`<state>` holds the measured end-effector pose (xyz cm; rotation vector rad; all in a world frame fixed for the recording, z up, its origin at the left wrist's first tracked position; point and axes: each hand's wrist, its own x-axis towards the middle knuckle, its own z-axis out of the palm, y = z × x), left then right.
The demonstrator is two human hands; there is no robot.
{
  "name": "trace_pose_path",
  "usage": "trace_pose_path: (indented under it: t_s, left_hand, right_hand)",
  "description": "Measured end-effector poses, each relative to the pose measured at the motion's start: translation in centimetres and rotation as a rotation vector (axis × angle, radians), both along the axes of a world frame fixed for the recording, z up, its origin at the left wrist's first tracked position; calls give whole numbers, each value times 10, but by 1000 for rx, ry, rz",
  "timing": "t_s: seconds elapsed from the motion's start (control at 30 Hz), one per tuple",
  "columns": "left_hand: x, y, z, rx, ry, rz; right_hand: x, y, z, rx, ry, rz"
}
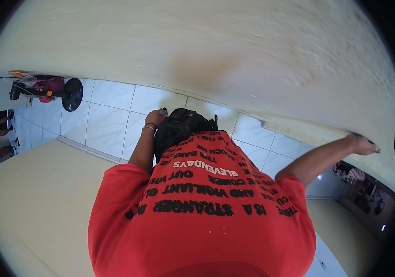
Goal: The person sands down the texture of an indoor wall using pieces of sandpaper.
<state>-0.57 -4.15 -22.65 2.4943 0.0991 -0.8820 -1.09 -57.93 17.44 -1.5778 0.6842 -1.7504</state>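
My left hand point(156, 117) is beside a black bag point(179, 125) at the front of my waist, with a bracelet round its wrist. Its fingers are curled, and a small dark bit shows at their tips; what they hold is too small to name. Out to the far right, my right arm stretches toward the pale wall point(234, 41). My right hand point(361, 144) looks closed at the wall, with a thin dark edge along its fingers that I cannot make out.
A black pedestal fan point(45, 90) with a round base lies across the left of the view, next to dark red cloth point(52, 83). White tiles point(109, 99) cover the floor. Another wall point(54, 184) stands behind me. Clutter point(359, 177) shows at far right.
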Motion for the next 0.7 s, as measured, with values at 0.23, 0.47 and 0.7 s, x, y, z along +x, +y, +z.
trace_pose_path:
  t_s: [0.23, 0.47, 0.7]
  left_hand:
    - [31, 72, 4, -288, -47, 151]
    - [68, 132, 30, -405, -58, 209]
    - [93, 152, 106, -1002, 263, 800]
  right_hand:
    - [47, 186, -73, -234, 327, -32]
    - [66, 209, -9, -88, -59, 185]
    - [81, 286, -83, -159, 247, -52]
